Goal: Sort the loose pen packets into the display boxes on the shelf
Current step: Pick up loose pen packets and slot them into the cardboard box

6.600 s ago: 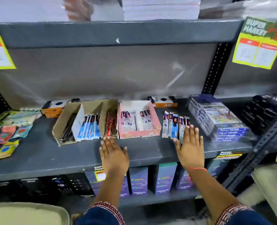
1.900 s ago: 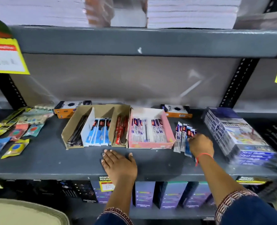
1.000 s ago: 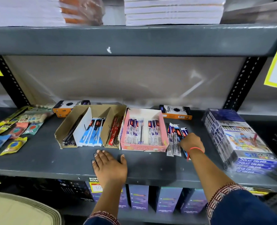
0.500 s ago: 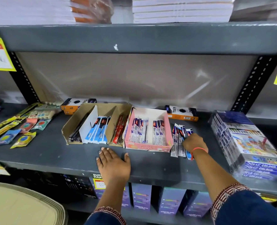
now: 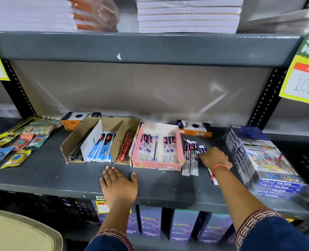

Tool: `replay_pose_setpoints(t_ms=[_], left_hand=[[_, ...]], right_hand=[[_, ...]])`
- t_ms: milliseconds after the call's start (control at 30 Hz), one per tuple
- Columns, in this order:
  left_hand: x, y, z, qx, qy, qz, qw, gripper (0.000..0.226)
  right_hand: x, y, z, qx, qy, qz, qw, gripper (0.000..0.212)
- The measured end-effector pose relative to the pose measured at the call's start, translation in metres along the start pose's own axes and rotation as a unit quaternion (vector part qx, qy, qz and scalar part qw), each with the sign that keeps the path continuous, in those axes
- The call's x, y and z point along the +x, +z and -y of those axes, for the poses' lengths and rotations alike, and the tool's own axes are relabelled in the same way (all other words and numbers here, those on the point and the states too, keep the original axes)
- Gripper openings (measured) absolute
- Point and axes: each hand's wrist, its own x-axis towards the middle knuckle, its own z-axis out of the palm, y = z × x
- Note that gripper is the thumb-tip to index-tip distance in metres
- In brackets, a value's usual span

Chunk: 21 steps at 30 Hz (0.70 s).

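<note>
Loose white-and-blue pen packets (image 5: 190, 158) lie on the grey shelf (image 5: 59, 176), just right of the pink display box (image 5: 157, 164), which holds two rows of similar packets. Left of it stands a brown cardboard display box (image 5: 74, 138) with black, blue and red pens in separate compartments. My right hand (image 5: 214, 158) rests on the right side of the loose pile, its curled fingers closed on one packet that runs under the palm. My left hand (image 5: 119, 185) lies flat on the shelf in front of the boxes, fingers apart and holding nothing.
A plastic-wrapped stack of colour boxes (image 5: 262, 160) stands right of my right hand. Orange boxes (image 5: 195, 129) lie behind the display boxes. Small sachets (image 5: 17, 142) are spread at the left. The upper shelf edge (image 5: 150, 48) hangs overhead, with a yellow price tag (image 5: 304, 78) at right.
My right hand went from lying flat on the loose packets to curling its fingers onto one at the pile's right side. The left hand stays flat on the shelf.
</note>
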Motion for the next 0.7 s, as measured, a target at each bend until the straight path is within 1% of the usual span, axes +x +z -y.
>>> replay_pose_setpoints(t_ms=[67, 100, 167, 233, 300, 333, 367, 433, 467, 500, 600, 700], left_hand=[[0.001, 0.0, -0.001, 0.003, 0.0, 0.002, 1.0, 0.077], [0.001, 0.0, -0.001, 0.004, 0.001, 0.004, 1.0, 0.077], [0.002, 0.0, -0.001, 0.006, 0.001, 0.009, 1.0, 0.078], [0.002, 0.001, 0.0, 0.008, 0.0, 0.012, 1.0, 0.078], [0.003, 0.002, 0.001, 0.01, 0.001, 0.012, 1.0, 0.078], [0.003, 0.002, 0.001, 0.012, 0.001, 0.012, 1.0, 0.078], [0.003, 0.002, 0.001, 0.013, 0.0, 0.013, 1.0, 0.078], [0.004, 0.002, 0.001, 0.016, -0.001, 0.017, 1.0, 0.078], [0.003, 0.001, 0.001, 0.016, -0.001, 0.021, 1.0, 0.078], [0.004, 0.0, 0.001, 0.013, 0.0, 0.026, 1.0, 0.078], [0.004, -0.004, 0.004, -0.002, 0.007, 0.042, 0.999, 0.075], [0.007, -0.01, 0.014, -0.027, 0.034, 0.049, 0.998, 0.069]], right_hand=[[0.002, -0.003, -0.002, 0.051, -0.012, 0.02, 0.998, 0.021], [0.004, -0.004, -0.003, 0.082, -0.023, 0.031, 0.996, 0.022], [0.008, -0.007, -0.005, 0.123, -0.032, 0.027, 0.991, 0.033], [0.01, -0.009, -0.009, 0.148, -0.037, 0.009, 0.988, 0.035], [0.008, -0.011, -0.01, 0.201, -0.041, 0.004, 0.979, 0.031], [0.005, -0.012, -0.009, 0.253, -0.038, 0.005, 0.967, 0.026], [0.002, -0.013, -0.008, 0.319, -0.037, 0.011, 0.947, 0.023], [-0.015, -0.018, -0.001, 0.44, -0.043, 0.039, 0.896, 0.019], [-0.026, -0.02, 0.003, 0.48, -0.051, 0.058, 0.874, 0.019], [-0.037, -0.021, 0.007, 0.502, -0.067, 0.074, 0.859, 0.019], [-0.07, -0.019, 0.025, 0.523, -0.115, 0.105, 0.838, 0.029], [-0.097, -0.009, 0.046, 0.54, -0.124, 0.145, 0.82, 0.031]])
